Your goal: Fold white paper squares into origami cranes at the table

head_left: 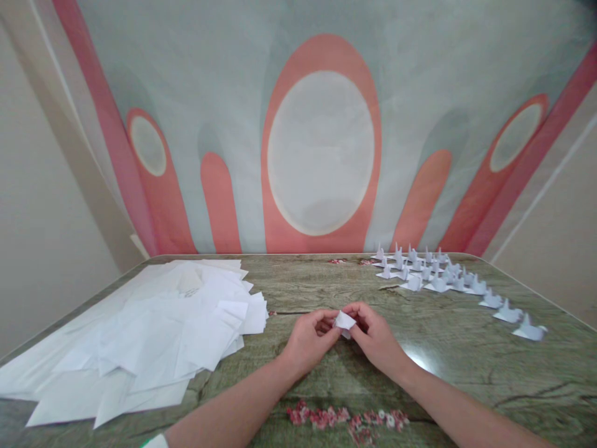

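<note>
The left hand (308, 339) and right hand (374, 336) together pinch a small folded paper (345, 321) between them. Folding seems the step in hand; next, a light, precise crease looks called for (it is tiny). Loose sheets (156, 339) lie left of the hands, paper birds (439, 284) farther off to their right.

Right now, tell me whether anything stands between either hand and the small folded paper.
Nothing visible does: the left hand and right hand grip the folded paper directly, one from each side; the loose sheets lie to the left.
</note>
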`<action>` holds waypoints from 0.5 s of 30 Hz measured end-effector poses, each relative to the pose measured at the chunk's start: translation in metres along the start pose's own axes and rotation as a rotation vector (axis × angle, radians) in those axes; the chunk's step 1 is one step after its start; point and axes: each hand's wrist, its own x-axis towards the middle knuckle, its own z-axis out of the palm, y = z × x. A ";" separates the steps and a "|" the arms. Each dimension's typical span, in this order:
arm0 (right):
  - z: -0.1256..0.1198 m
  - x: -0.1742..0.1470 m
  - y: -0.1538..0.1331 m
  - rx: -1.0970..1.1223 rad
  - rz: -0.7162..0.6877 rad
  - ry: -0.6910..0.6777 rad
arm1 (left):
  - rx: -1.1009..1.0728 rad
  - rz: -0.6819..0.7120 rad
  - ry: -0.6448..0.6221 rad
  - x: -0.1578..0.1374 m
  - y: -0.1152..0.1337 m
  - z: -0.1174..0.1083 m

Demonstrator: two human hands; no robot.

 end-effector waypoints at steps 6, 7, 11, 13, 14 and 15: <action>0.001 -0.004 -0.008 -0.142 -0.024 -0.066 | 0.084 0.010 0.105 -0.001 0.002 -0.002; 0.001 -0.004 -0.009 -0.162 -0.029 -0.084 | 0.124 0.021 0.119 -0.001 0.002 -0.004; -0.006 -0.001 -0.011 -0.164 -0.061 -0.162 | 0.316 0.107 0.160 0.000 -0.001 -0.012; -0.010 0.001 -0.010 -0.136 -0.055 -0.225 | 0.385 0.144 0.166 0.001 -0.003 -0.016; -0.012 0.002 -0.009 -0.125 -0.044 -0.249 | 0.399 0.151 0.168 0.002 -0.004 -0.017; -0.013 0.003 -0.008 -0.123 -0.035 -0.261 | 0.406 0.154 0.167 0.003 -0.005 -0.018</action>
